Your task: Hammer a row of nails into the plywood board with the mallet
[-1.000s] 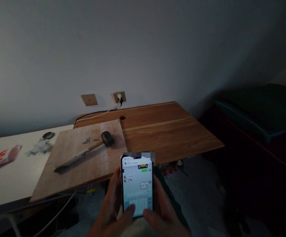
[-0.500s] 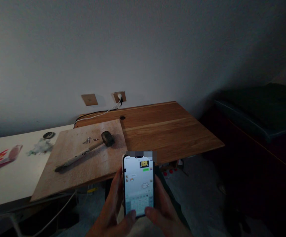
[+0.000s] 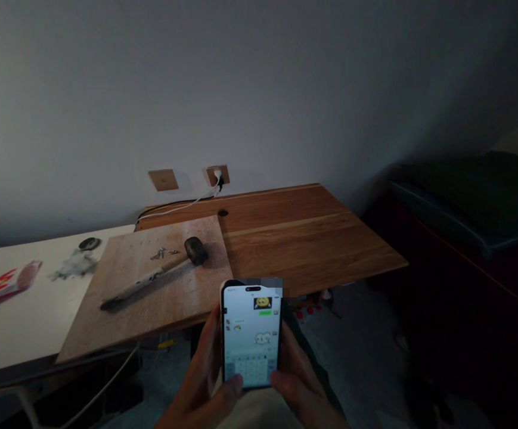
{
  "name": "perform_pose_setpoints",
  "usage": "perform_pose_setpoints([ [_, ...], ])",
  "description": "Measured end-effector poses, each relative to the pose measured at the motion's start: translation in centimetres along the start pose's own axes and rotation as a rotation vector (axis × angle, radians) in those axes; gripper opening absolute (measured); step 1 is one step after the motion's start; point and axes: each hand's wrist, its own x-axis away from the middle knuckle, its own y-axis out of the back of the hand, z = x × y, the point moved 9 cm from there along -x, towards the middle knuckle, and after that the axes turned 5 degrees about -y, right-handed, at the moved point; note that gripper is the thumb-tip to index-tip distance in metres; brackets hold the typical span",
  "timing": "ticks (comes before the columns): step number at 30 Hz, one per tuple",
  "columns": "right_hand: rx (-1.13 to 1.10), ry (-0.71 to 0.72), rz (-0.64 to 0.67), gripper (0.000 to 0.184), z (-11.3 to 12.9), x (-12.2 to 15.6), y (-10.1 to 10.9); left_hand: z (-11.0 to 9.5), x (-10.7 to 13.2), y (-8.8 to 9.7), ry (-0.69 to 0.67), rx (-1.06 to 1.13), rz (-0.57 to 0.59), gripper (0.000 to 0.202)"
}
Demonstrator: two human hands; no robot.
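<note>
A smartphone (image 3: 252,339) with a lit chat screen and an on-screen keyboard is held upright between my two hands, in front of the table edge. My left hand (image 3: 209,375) wraps its left side, the thumb over the keyboard's lower left corner. On the other side my right hand (image 3: 297,375) grips the right edge, its thumb at the lower right corner. Beyond the phone, a mallet (image 3: 155,275) with a dark head and worn handle lies on a wooden board (image 3: 129,253). Small metal pieces (image 3: 163,252) rest beside its head.
The board lies across a white table (image 3: 21,333) and a brown wooden tabletop (image 3: 303,232). A red and white packet (image 3: 8,283), crumpled clear plastic (image 3: 75,264) and a dark round object (image 3: 89,243) sit at left. Cables run to a wall socket (image 3: 217,174). A dark cushion-like shape (image 3: 473,190) is at right.
The phone has tilted slightly and its top sits a little lower. My right thumb has shifted right toward the screen's edge, and my left thumb has moved slightly left.
</note>
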Motion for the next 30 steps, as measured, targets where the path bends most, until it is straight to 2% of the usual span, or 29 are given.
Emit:
perform_pose_setpoints([
  [4, 0.013, 0.040, -0.009, 0.067, 0.1, -0.1, 0.3, 0.3, 0.4, 0.5, 0.010, -0.092, -0.042, 0.098],
  [10, 0.003, -0.015, 0.029, 0.079, 0.8, 0.0, -0.8, 0.7, 0.6, 1.0, -0.013, -0.159, -0.053, 0.099],
  [14, -0.003, -0.061, -0.002, 0.081, 0.6, 0.4, -0.7, 1.3, 0.6, 1.3, -0.015, -0.161, -0.050, 0.097],
  [21, 0.013, -0.036, -0.016, 0.081, 0.6, 0.5, -0.5, 1.3, 0.6, 1.2, -0.033, -0.126, 0.002, 0.089],
  [24, 0.001, -0.017, 0.004, 0.080, 1.0, 0.3, -0.9, 1.3, 0.6, 1.3, -0.022, -0.194, -0.026, 0.086],
  [26, -0.007, -0.016, 0.012, 0.080, 1.1, 0.3, -1.1, 1.0, 0.5, 1.2, -0.030, -0.194, -0.034, 0.085],
  [30, 0.027, -0.017, 0.038, 0.079, 1.2, 0.2, -1.4, -0.2, 0.2, -0.2, -0.040, -0.055, 0.038, 0.080],
])
